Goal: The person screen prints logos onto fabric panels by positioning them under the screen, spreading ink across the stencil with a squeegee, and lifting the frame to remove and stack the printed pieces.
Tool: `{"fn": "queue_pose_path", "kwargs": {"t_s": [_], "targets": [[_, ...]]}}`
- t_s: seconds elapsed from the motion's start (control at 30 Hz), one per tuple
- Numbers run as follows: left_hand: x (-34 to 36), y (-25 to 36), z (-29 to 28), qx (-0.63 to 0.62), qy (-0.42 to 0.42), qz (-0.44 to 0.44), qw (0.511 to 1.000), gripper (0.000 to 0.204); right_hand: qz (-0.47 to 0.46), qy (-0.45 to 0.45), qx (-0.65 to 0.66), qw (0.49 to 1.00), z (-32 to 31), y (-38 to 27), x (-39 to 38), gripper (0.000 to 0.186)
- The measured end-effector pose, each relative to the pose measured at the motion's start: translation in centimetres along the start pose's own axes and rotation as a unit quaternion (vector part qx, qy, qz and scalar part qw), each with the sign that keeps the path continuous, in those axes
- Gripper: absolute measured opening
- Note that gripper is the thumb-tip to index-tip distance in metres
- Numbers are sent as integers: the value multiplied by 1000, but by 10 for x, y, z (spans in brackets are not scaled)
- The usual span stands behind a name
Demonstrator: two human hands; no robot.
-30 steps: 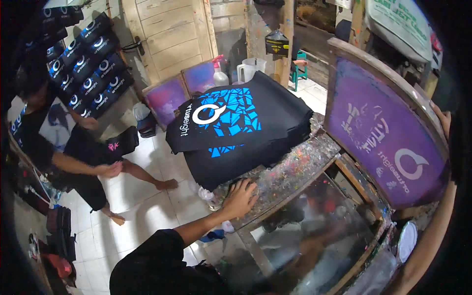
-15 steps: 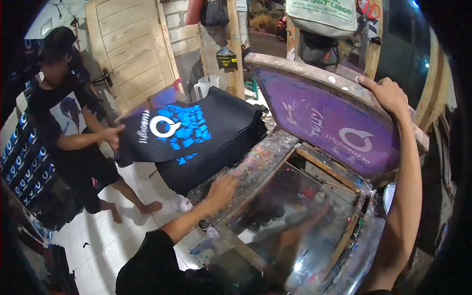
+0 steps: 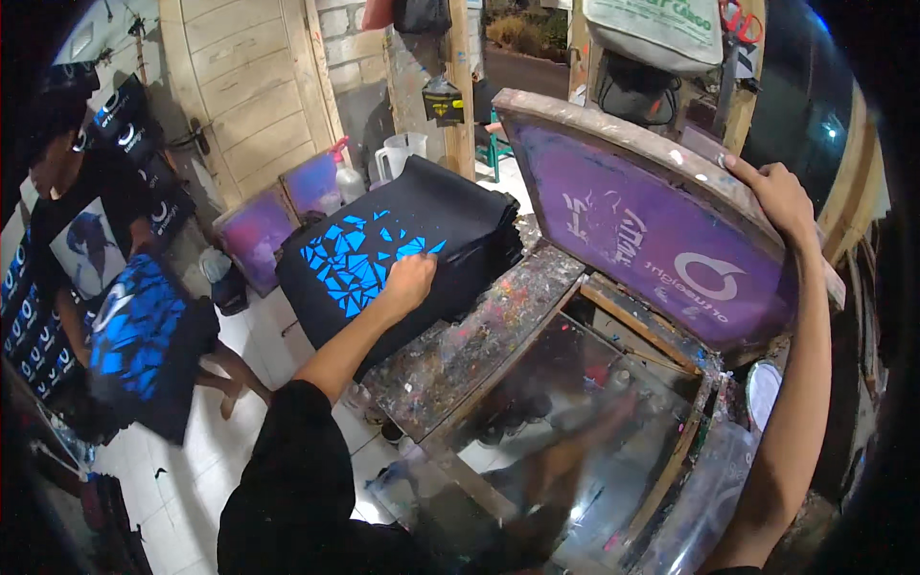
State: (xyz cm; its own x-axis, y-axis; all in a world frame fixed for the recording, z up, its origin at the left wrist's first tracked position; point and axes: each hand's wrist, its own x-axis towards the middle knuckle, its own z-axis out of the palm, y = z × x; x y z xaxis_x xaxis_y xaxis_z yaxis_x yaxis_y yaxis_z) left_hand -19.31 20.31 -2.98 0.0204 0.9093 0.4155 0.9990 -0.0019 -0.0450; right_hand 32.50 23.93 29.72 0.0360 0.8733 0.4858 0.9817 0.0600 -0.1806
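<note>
My right hand (image 3: 774,199) grips the top edge of a raised screen-printing frame (image 3: 613,132), fingers over the wood. A small translucent piece (image 3: 704,146) shows by those fingertips. The screen's purple mesh (image 3: 594,206) carries pale lettering and a round logo. My left hand (image 3: 410,280) is over a stack of black fabric panels (image 3: 450,206), its fingers curled closed; whether they pinch the fabric is hidden. Blue angular shapes are printed on the top panel, beside this hand. Under the raised screen lies a glass-topped printing table (image 3: 575,422) in a wooden surround.
At left a co-worker (image 3: 81,201) holds a black panel with blue print (image 3: 139,340). Purple screens (image 3: 257,235) lean behind the stack near a white jug (image 3: 398,153). A paint-stained ledge (image 3: 470,335) borders the glass. A round white lid (image 3: 764,395) sits by my right forearm.
My left hand has moved up and left from the ledge to the stack. The co-worker has carried a printed panel off the stack to the left, uncovering another printed one. The screen stays raised.
</note>
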Motion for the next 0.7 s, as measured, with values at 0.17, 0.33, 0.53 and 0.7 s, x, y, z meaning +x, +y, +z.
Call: {"fn": "queue_pose_path", "kwargs": {"t_s": [0.17, 0.33, 0.53, 0.7], "targets": [[10, 10, 29, 101, 123, -31, 987, 16, 2, -24, 3, 1000, 5, -6, 4, 91], [21, -84, 10, -182, 210, -91, 956, 30, -4, 2, 10, 1000, 1, -5, -3, 89], [11, -29, -43, -56, -5, 21, 998, 21, 9, -10, 0, 1000, -4, -22, -20, 92], [-57, 89, -89, -62, -123, 227, 964, 24, -13, 39, -14, 999, 3, -8, -22, 94]]}}
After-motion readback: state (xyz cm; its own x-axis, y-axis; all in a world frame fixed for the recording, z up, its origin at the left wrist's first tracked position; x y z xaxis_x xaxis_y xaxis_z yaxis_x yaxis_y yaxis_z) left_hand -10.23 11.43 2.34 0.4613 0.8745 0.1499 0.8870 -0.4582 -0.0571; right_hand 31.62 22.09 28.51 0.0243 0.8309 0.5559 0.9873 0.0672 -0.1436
